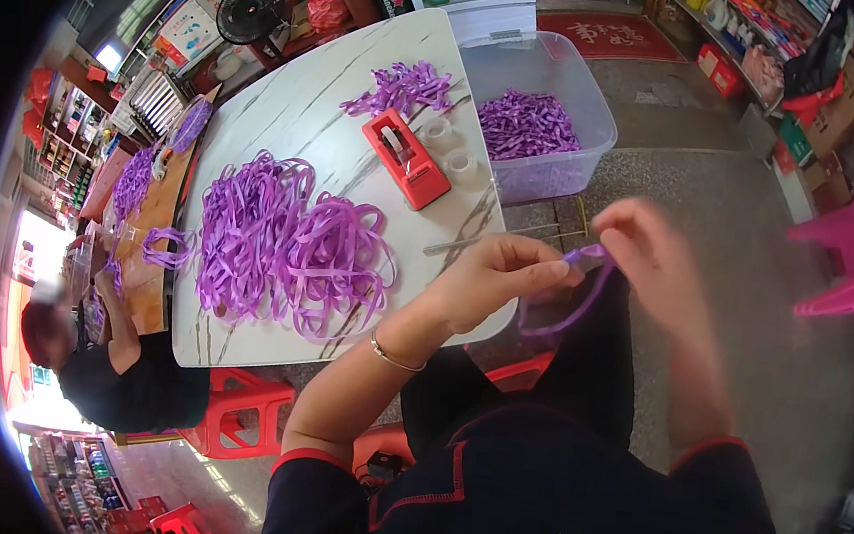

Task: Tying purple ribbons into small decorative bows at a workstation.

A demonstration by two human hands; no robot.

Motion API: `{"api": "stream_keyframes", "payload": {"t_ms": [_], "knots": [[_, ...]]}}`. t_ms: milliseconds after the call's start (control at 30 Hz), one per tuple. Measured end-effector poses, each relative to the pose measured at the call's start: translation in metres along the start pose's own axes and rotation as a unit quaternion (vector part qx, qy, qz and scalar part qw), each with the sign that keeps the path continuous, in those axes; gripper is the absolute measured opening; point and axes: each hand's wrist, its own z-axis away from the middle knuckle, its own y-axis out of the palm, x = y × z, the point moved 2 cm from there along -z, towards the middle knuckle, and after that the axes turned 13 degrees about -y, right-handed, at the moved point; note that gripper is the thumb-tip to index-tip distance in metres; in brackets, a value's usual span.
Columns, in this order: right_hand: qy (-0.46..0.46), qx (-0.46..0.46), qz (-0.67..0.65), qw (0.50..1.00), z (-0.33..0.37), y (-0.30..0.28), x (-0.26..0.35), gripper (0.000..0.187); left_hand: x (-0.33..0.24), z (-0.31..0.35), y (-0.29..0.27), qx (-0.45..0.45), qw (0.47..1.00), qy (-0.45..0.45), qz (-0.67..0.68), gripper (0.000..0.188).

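Right of centre in the frame, the left hand [491,277] has its thumb and forefinger clamped on a looped purple ribbon [575,256]. Just beside it, the right hand [652,270] is curled near the ribbon (it is blurred, so I cannot tell whether its fingers grip). At centre left, 2 adjoining heaps of purple ribbons [249,238] lie on the white worktop [295,101]. Toward upper centre sit a red tape dispenser [424,183] and 2 clear rolls [461,161], near a translucent bin [599,145] holding purple pieces.
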Motion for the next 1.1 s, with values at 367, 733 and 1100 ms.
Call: {"api": "stream_keyframes", "payload": {"t_ms": [367, 733, 1100], "knots": [[0.187, -0.008, -0.255, 0.949, 0.044, 0.047, -0.018, 0.030, 0.010, -0.029, 0.009, -0.158, 0.971, 0.121, -0.135, 0.020], [0.103, 0.099, -0.015, 0.990, 0.123, 0.044, -0.056, 0.017, -0.014, -0.006, -0.009, -0.070, 0.971, 0.093, 0.208, 0.029], [0.045, 0.078, 0.328, 0.941, 0.131, -0.019, -0.090, 0.012, 0.006, 0.031, -0.025, -0.051, 0.991, 0.040, 0.113, 0.030]]}}
